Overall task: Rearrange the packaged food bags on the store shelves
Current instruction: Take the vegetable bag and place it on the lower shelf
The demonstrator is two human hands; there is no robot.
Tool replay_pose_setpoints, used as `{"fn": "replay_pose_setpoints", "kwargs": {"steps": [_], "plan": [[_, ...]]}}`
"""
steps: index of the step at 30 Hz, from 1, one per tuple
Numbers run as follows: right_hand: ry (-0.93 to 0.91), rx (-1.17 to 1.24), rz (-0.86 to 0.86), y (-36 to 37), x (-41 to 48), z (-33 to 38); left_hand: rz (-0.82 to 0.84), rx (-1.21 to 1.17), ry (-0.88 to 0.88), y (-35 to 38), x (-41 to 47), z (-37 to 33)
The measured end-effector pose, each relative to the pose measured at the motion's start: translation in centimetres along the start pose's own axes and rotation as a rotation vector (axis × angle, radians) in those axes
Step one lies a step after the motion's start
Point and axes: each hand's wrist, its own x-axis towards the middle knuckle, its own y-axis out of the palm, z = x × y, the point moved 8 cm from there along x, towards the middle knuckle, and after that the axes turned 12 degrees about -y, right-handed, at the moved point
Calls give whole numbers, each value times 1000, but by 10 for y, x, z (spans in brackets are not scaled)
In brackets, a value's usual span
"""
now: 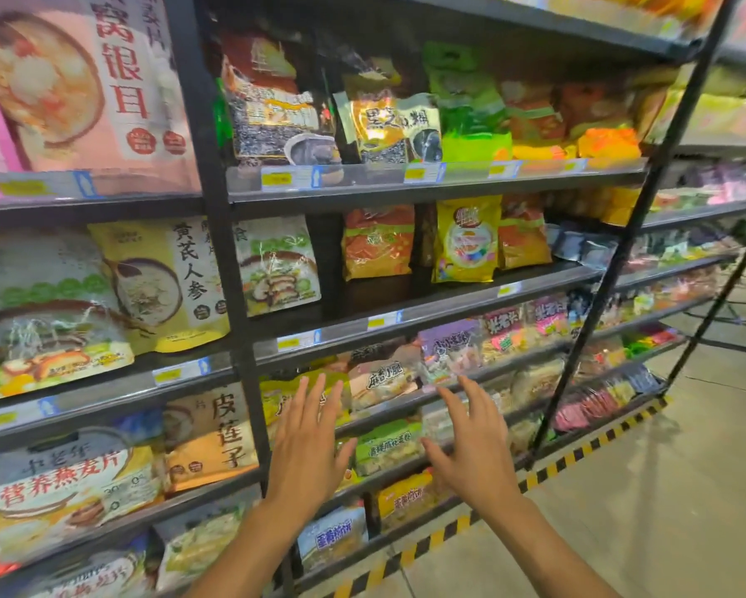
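Bags (466, 239) stand in rows on stacked shelves (449, 302) divided by an upright post (213, 209), with the floor (664, 489) to the right and the left hand (306, 442) and right hand (477, 446) side by side before the lower shelves.

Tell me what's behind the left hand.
A yellow bag stands behind the left hand, whose open fingers cover much of its front. The shelf rail under it is hidden where the hand crosses it.

pink bag (82, 88); orange bag (377, 248); yellow bag (466, 239); black-yellow striped floor edge (449, 530)
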Motion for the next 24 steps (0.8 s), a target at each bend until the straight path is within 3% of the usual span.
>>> {"fn": "replay_pose_setpoints", "kwargs": {"steps": [9,24], "plan": [[-52,57,1,23,54,-46,-39,-5,-57,20,50,-28],[-187,206,12,89,207,-55,-91,7,-251,46,173,16]]}}
